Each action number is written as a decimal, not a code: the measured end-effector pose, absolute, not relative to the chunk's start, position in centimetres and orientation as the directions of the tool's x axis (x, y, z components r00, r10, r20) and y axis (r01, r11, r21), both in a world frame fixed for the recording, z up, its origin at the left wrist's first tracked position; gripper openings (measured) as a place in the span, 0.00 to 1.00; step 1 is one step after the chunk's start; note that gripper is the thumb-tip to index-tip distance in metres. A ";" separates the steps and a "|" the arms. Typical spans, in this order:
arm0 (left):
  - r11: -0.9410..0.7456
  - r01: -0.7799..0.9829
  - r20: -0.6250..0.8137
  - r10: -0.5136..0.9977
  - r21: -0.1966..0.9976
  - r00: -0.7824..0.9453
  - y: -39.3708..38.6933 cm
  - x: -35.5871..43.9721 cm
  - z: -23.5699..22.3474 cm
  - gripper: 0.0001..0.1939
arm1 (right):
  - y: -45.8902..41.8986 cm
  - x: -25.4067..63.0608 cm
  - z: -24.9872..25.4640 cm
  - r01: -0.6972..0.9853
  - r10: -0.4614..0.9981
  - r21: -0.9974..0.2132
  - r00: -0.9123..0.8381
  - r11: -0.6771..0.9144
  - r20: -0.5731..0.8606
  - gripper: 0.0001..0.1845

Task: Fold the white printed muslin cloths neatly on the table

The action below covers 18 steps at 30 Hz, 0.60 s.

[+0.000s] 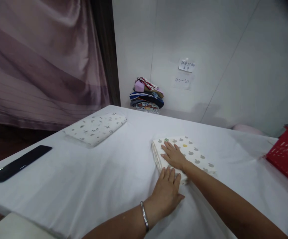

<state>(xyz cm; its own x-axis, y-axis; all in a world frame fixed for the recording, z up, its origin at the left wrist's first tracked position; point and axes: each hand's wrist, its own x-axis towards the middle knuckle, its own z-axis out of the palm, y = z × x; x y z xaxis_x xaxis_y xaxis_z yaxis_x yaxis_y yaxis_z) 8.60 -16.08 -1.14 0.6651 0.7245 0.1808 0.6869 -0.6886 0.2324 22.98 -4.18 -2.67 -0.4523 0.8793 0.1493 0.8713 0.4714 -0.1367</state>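
Note:
A folded white cloth with small grey, green and yellow prints [193,153] lies on the white table [104,179]. My right hand [173,155] rests flat on top of it, fingers stretched out. My left hand [166,192], a metal bangle on its wrist, lies flat with its fingers together against the cloth's near left corner. Neither hand grips anything.
A second folded printed cloth [95,128] lies at the table's far left. A long black object [18,163] sits near the left edge. A red basket [286,154] stands at the right. Folded clothes [146,94] are stacked by the wall, under paper notes [185,65].

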 end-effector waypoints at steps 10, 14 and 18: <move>-0.558 0.728 0.396 0.821 0.399 0.413 -9.4 9.3 2.6 0.16 | -4.3 23.0 -1.7 0.838 0.875 -0.254 -0.468 0.484 0.122 0.31; -0.358 0.854 0.258 0.926 0.378 0.275 -7.5 10.4 0.0 0.32 | -4.6 23.2 -1.3 0.818 0.878 -0.320 -0.451 0.478 0.160 0.27; -0.308 0.893 0.178 0.949 0.329 0.261 -7.2 10.2 -2.2 0.39 | -3.4 24.6 -0.7 0.803 0.890 -0.385 -0.431 0.455 0.151 0.24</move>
